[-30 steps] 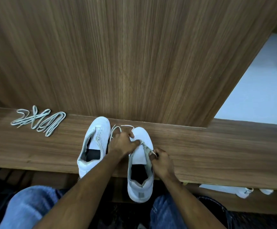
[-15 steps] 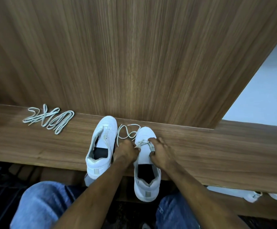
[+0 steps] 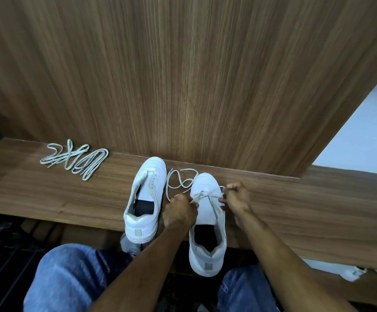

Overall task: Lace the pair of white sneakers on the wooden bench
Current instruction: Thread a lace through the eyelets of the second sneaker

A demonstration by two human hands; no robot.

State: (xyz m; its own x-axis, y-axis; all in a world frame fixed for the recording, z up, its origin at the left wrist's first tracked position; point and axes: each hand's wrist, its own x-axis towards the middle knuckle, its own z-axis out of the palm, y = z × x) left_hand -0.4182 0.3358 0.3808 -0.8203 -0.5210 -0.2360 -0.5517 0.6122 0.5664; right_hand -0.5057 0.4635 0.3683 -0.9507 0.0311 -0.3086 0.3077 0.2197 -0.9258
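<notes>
Two white sneakers stand side by side on the wooden bench [image 3: 295, 210], toes toward the wall. The left sneaker [image 3: 145, 199] has no lace. The right sneaker [image 3: 206, 221] carries a white lace [image 3: 178, 180] through its front eyelets, and the loose end curls on the bench between the two toes. My left hand [image 3: 179, 209] pinches one strand at the shoe's left side. My right hand [image 3: 237, 197] grips the other strand at the shoe's right side, fist closed. A second lace [image 3: 75, 159] lies bunched on the bench at the far left.
A tall wood-grain panel [image 3: 183, 75] rises straight behind the bench. My knees in blue jeans [image 3: 75, 275] sit below the bench's front edge. More white shoes [image 3: 354, 272] lie under the bench at lower right. Pale floor [image 3: 363, 136] shows to the right of the panel.
My right hand has moved from the shoe's tongue out to its right side, drawing the strand with it. The left hand stays at the left side. The camera has shifted slightly.
</notes>
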